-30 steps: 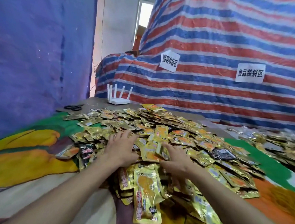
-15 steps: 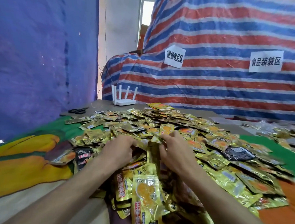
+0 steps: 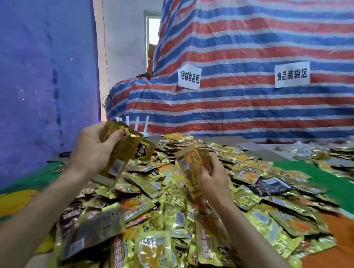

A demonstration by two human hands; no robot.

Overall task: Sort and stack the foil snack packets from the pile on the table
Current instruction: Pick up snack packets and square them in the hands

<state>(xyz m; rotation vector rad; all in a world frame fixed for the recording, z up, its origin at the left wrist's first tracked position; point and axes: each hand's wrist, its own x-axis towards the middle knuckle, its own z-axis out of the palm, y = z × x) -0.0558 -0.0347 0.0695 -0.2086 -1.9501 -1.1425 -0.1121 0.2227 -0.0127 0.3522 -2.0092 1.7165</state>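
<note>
Head view, packets (image 3: 256,200), sign 捆绑食品区 (image 3: 189,76), sign 食品装袋区 (image 3: 292,74)

Left hand (image 3: 90,148), right hand (image 3: 212,176) now above pile (image 3: 168,214), packets (image 3: 129,146) in grip.

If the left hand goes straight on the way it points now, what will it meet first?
Probably the white router beyond the packets that the left hand holds; depth is unclear.

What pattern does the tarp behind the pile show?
Red, blue and white stripes on the tarp, best in the head view.
</note>
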